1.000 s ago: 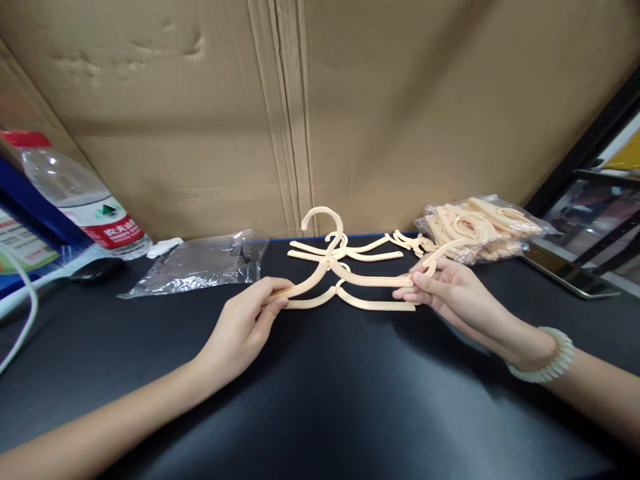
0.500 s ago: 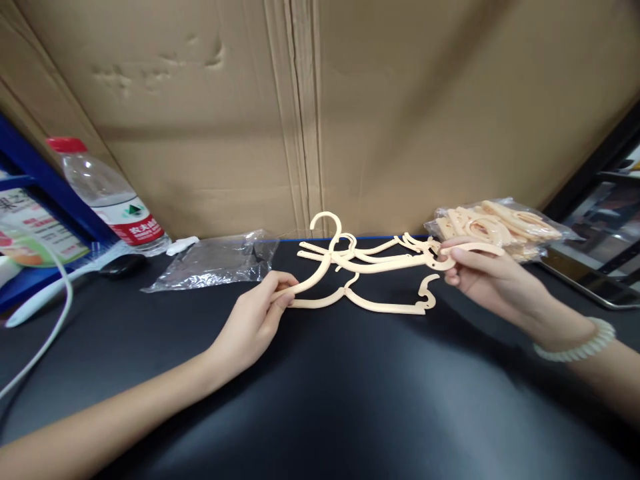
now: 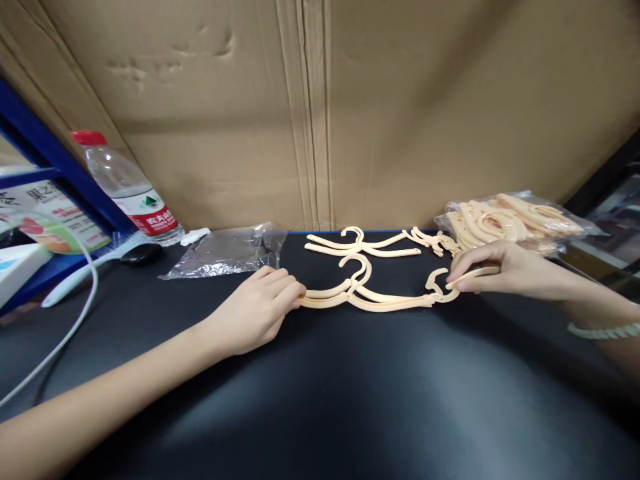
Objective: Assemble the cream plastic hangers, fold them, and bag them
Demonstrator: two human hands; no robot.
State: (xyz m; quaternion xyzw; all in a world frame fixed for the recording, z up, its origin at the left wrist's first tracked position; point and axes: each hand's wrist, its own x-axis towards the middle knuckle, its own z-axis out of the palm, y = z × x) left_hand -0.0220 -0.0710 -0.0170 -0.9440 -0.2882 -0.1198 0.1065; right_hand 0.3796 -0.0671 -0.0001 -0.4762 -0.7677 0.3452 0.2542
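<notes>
Two cream plastic clothes hangers lie close together on the black tabletop, their hooks overlapping. My left hand is closed round the left arm tips, hiding them. At the other end, my right hand pinches the curved end piece of one hanger between thumb and fingers. Another curved end piece sticks up just left of my right fingers. Behind, a group of cream hanger parts with its own hooks lies flat, with smaller jointed pieces at its right.
A clear bag of cream hanger parts lies at the back right. At the back left are a flat clear plastic bag, a red-capped bottle and a white cable. Cardboard stands along the back.
The raised hanger has come down towards me, onto or against the one lying in front. Both hands moved with it, still holding its ends. The view has shifted slightly.
</notes>
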